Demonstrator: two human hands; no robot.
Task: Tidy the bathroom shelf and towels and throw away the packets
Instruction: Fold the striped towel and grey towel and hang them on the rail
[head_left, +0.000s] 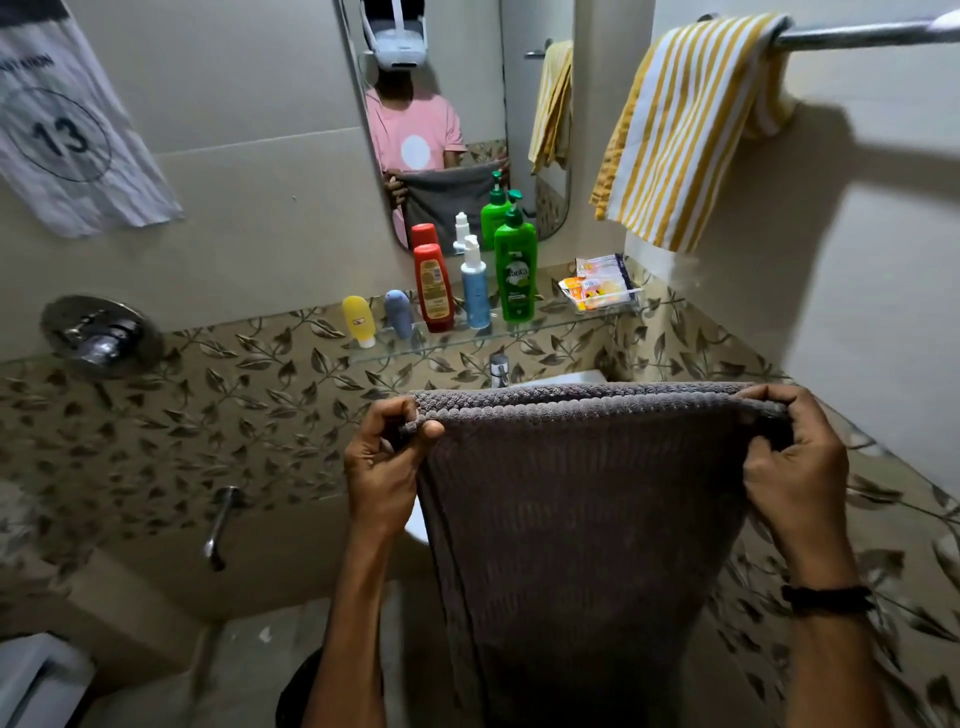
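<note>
Below the glass shelf, left hand and right hand — both pinched shut — stretch a grey towel.

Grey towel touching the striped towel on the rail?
Apart. Head view: the grey towel hangs between both hands, well below the striped towel, with wall showing between.

Far wall: mirror; paper sheet marked 13 hangs far left. Chrome shower valve left, spout below it, leaf-pattern tiles around.
</note>
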